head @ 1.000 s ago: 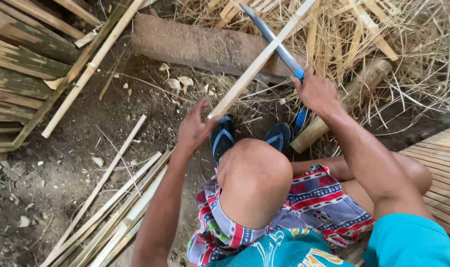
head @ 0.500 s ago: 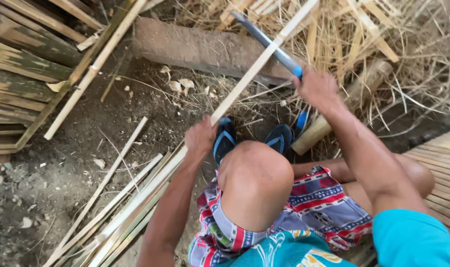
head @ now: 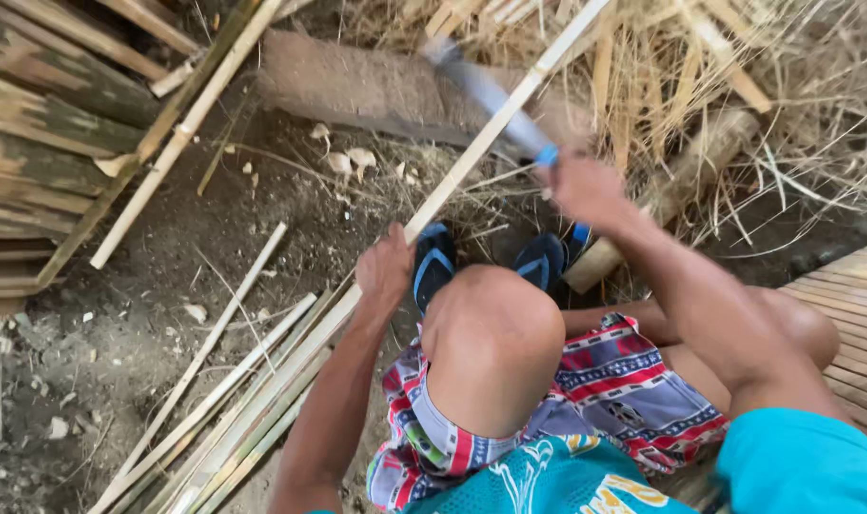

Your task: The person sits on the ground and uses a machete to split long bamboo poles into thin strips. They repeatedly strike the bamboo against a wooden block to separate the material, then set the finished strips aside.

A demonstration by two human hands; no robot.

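- Bare brown dirt ground [head: 291,209] left of the raised bent knee [head: 495,333] gives open passage.
- Loose pale split bamboo strips [head: 215,400] clutter the lower-left ground.
- A long grey weathered wooden block [head: 357,86] walls the far side.
- Tangled dry straw-coloured bamboo shavings [head: 738,86] crowd the upper right.
- Stacked old greenish planks [head: 43,143] close off the left.

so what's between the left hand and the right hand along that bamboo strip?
Head view: only a bare stretch of the bamboo strip runs between the left hand and right hand. The knife crosses it higher up, blurred.
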